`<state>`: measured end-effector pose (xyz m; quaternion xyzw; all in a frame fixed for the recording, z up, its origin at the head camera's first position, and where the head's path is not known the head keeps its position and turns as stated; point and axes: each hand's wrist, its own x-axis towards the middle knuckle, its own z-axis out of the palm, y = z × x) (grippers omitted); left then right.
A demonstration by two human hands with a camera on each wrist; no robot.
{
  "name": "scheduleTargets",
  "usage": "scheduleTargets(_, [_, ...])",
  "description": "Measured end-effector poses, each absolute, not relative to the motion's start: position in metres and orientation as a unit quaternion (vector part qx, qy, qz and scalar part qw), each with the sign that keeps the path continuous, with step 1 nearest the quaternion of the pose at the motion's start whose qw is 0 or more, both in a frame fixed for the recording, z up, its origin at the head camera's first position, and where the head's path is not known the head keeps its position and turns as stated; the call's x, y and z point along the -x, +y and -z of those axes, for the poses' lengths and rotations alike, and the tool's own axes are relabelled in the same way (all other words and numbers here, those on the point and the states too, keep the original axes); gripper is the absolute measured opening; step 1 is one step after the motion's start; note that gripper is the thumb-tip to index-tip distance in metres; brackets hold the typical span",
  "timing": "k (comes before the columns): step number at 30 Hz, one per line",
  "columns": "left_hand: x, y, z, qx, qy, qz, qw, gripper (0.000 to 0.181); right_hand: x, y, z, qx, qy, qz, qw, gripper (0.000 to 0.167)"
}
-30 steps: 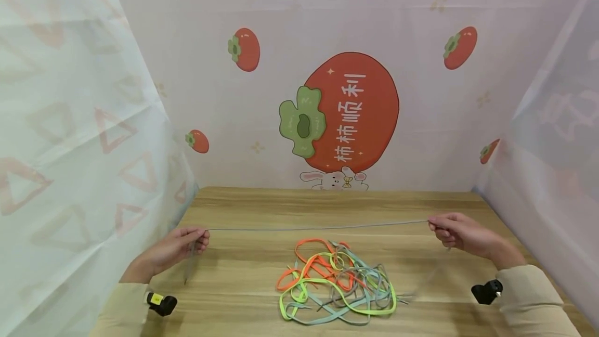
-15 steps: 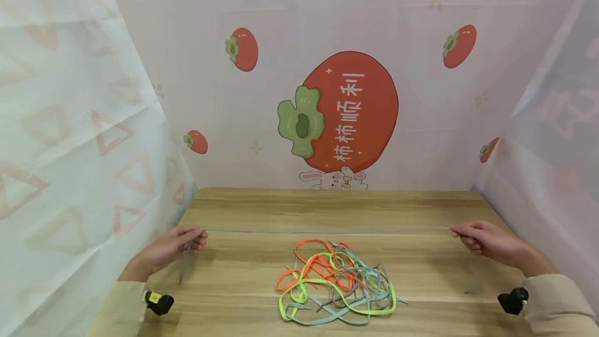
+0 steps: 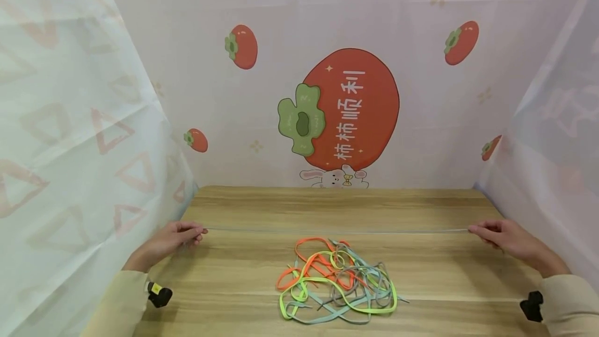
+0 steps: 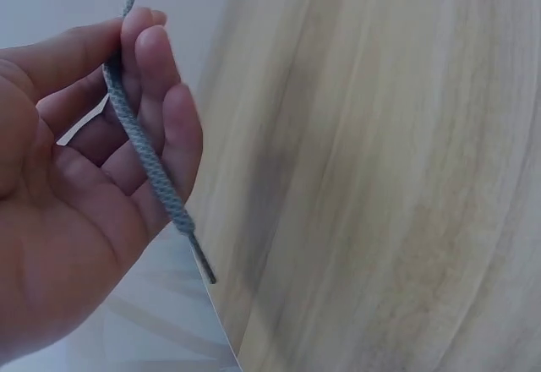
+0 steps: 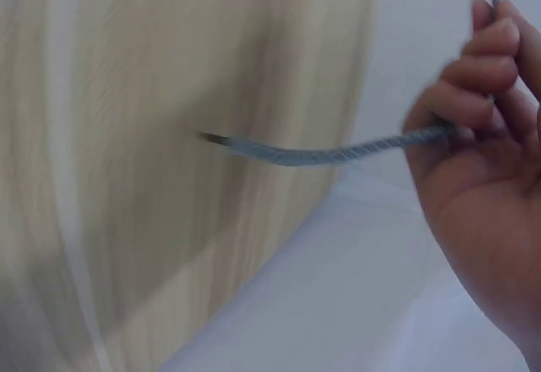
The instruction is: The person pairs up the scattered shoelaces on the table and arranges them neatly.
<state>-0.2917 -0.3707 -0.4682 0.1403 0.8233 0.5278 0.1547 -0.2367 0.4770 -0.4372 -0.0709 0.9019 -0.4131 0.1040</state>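
Note:
A thin grey lace (image 3: 337, 232) is stretched nearly level between the two hands, above the table. My left hand (image 3: 170, 242) pinches it near one end between thumb and index finger. In the left wrist view the short tail of the lace (image 4: 144, 148) hangs across the curled fingers of the left hand (image 4: 93, 152), its dark tip pointing down. My right hand (image 3: 512, 242) pinches the other end. In the right wrist view a short tail of the lace (image 5: 321, 154) sticks out from the fingers of the right hand (image 5: 486, 144), its dark tip free.
On the wooden table (image 3: 234, 285), a tangled pile of laces lies at the middle front: an orange lace (image 3: 299, 243), a yellow-green lace (image 3: 394, 295), light blue and grey ones. Printed sheets stand behind and at both sides (image 3: 70, 118).
My right hand has moved outward to the right, and the lace between the hands is longer and straighter. The tail under my left hand has become shorter.

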Motion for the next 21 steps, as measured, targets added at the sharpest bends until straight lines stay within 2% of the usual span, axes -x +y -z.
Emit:
scheduleTargets(5, [0.298,-0.372,0.470,-0.133,0.856,-0.485,0.122,0.045,0.240,0.476,0.450,0.111,0.935,0.334,-0.052,0.021])
scheduleTargets(9, [0.303,-0.372,0.471,-0.132,0.865,-0.472,0.107,0.041,0.246,0.475,0.459,0.139,0.944,0.273,-0.122,0.011])
scheduleTargets(15, [0.312,-0.367,0.471,-0.128,0.926,-0.354,0.017,0.031,0.258,0.472,0.464,0.145,0.959,0.202,-0.135,0.014])
scheduleTargets(21, [0.323,-0.360,0.472,-0.123,0.948,-0.290,-0.035,0.026,0.269,0.469,0.464,0.128,0.969,0.188,-0.098,0.012])
